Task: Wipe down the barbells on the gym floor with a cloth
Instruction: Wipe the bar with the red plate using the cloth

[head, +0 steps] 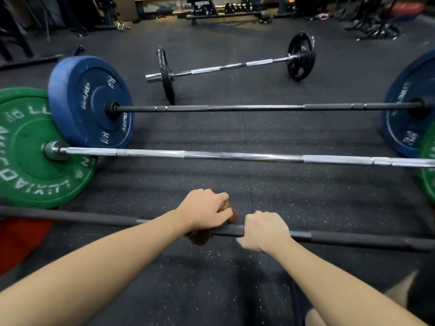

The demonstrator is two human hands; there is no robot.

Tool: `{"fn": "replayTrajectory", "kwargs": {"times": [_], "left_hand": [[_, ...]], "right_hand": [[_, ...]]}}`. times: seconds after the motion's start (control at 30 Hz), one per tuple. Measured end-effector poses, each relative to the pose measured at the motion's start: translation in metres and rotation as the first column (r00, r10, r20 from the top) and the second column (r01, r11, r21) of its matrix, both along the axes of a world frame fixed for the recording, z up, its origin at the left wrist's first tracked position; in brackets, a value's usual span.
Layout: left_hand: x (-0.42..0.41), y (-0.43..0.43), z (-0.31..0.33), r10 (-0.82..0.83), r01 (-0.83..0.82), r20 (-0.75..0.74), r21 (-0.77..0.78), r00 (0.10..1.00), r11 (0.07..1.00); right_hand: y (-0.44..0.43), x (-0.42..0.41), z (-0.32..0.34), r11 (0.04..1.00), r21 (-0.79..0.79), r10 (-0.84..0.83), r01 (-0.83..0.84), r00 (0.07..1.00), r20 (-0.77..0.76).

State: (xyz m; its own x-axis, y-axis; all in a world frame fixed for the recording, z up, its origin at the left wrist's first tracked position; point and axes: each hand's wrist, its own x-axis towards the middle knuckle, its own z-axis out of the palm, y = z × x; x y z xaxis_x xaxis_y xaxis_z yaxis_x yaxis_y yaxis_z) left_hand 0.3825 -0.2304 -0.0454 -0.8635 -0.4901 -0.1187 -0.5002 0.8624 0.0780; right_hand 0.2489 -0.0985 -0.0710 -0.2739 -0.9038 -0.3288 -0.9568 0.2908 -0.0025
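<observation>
A black barbell (353, 238) lies across the floor nearest me, with a red plate (21, 238) at its left end. My left hand (204, 209) grips a brown cloth (199, 237) wrapped around this bar's middle. Just to its right, my right hand (264, 230) grips the bare bar, fingers curled over the top. Beyond lies a chrome barbell (235, 156) with green plates (35, 147), then a black barbell (259, 107) with blue plates (91, 100). A shorter chrome barbell (223, 67) with small black plates lies farthest away.
The floor is dark speckled rubber matting (211, 278). Racks, benches and other gym gear (223, 8) line the far wall. My knees (400, 292) show at the lower right. Strips of bare mat separate the barbells.
</observation>
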Motion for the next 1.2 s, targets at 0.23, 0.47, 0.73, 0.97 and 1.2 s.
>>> {"fn": "replayTrajectory", "kwargs": {"times": [0.23,0.47,0.73,0.97,1.2], "left_hand": [[-0.006,0.0,0.004,-0.019,0.018,0.044,0.019,0.999,1.0],[-0.002,-0.004,-0.009,0.069,-0.068,-0.011,0.059,0.998,0.996],[-0.003,-0.008,-0.01,-0.001,0.001,-0.01,0.039,1.0,0.999],[-0.003,-0.012,-0.017,0.011,-0.008,-0.035,0.082,0.999,0.997],[-0.012,0.007,-0.02,-0.045,0.047,-0.086,0.02,0.995,0.999]], "right_hand": [[0.003,0.0,0.003,1.0,-0.008,-0.012,0.012,1.0,0.021],[0.003,-0.001,0.001,0.999,-0.031,0.029,-0.029,1.0,0.007],[0.012,-0.012,0.006,0.995,-0.062,0.083,-0.077,0.991,0.108],[0.072,-0.075,0.008,0.994,0.052,-0.088,0.092,0.993,-0.083],[0.065,-0.075,0.002,0.994,0.053,-0.087,0.092,0.992,-0.087]]}}
